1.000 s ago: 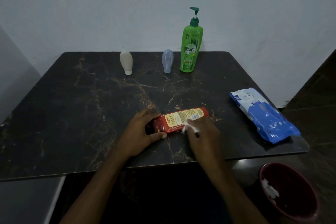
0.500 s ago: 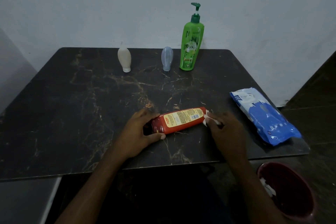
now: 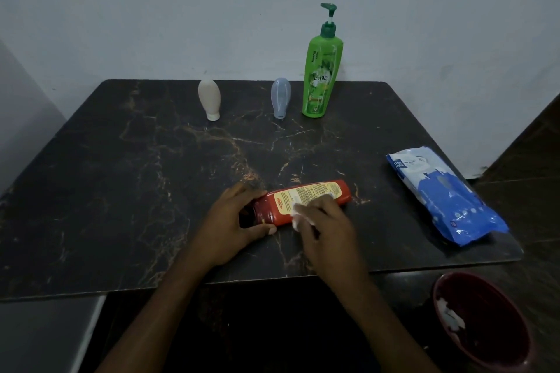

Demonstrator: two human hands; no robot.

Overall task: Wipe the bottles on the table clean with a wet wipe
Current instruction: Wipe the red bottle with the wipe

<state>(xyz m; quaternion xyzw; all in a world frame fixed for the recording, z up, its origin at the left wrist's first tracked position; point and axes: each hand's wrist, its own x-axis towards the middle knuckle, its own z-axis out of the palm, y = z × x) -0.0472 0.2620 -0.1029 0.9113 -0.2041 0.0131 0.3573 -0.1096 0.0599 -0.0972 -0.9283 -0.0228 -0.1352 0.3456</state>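
Red bottle (image 3: 312, 194) lies flat, left grip (image 3: 230, 221) clasping one end, right grip (image 3: 327, 230) pinching a wet wipe (image 3: 298, 215).

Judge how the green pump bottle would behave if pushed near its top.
The green pump bottle stands upright, tall on a narrow base, so a high push would probably tip it rather than slide it. Its glossy plastic looks rigid, likely not fragile. Fill level is not visible, so weight is uncertain.

The head camera looks forward and down over the table (image 3: 121, 191).
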